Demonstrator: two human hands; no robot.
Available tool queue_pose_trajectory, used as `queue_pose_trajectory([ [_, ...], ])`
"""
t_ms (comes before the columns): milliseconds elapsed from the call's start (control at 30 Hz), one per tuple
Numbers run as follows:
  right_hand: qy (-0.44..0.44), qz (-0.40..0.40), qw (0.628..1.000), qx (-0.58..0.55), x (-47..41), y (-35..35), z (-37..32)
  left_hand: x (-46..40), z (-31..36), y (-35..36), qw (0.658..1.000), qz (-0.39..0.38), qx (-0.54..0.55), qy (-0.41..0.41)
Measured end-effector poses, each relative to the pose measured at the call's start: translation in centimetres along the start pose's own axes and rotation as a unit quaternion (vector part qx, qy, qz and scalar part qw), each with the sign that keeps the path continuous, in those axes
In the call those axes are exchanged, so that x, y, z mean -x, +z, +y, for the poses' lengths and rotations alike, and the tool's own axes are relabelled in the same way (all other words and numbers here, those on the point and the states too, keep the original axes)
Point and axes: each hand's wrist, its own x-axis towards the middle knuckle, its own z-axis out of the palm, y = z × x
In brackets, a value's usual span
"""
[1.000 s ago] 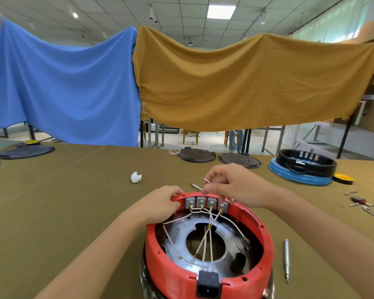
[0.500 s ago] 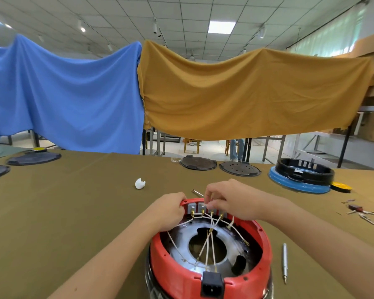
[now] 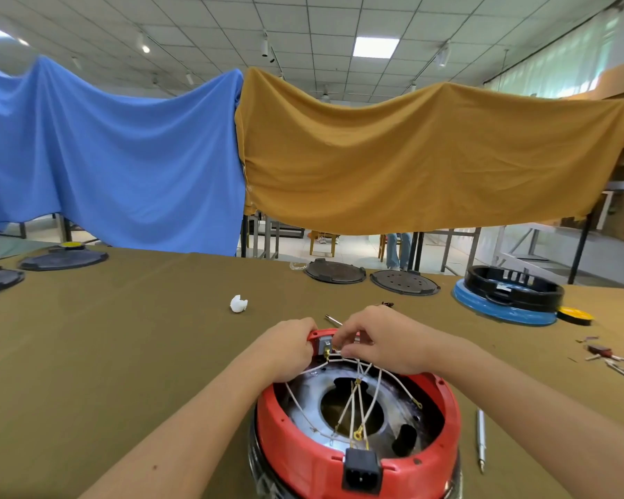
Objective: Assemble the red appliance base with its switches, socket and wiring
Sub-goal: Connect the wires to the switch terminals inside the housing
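Observation:
The round red appliance base (image 3: 278,437) stands upside down at the bottom centre, its metal plate showing inside. A black power socket (image 3: 361,471) sits in the near rim. White wires (image 3: 366,397) with gold terminals cross the opening toward grey switches (image 3: 325,345) at the far rim. My left hand (image 3: 287,349) grips the far rim beside the switches. My right hand (image 3: 382,342) pinches a wire end at the switch terminals and covers most of the switches.
A silver screwdriver (image 3: 481,441) lies right of the base. A white plastic piece (image 3: 238,304) lies ahead on the olive cloth. Black lids (image 3: 335,271) and a black and blue base (image 3: 508,300) stand at the far edge. Small loose parts (image 3: 609,356) lie at right.
The view has tilted upward, so the base sits lower in the frame. My right hand has moved down onto the switch terminals, hiding most of the switches. My left hand stays on the rim.

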Motion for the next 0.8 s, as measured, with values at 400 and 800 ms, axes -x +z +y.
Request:
queue_pose_trajectory([
  [400,0.004,0.010,0.999,-0.043,-0.3,-0.5,0.1,-0.2,0.0,0.2,1.000,0.004,-0.013,0.010],
  [800,0.023,0.026,0.999,-0.041,-0.2,0.6,0.2,-0.1,0.0,0.1,1.000,0.006,-0.015,0.019],
])
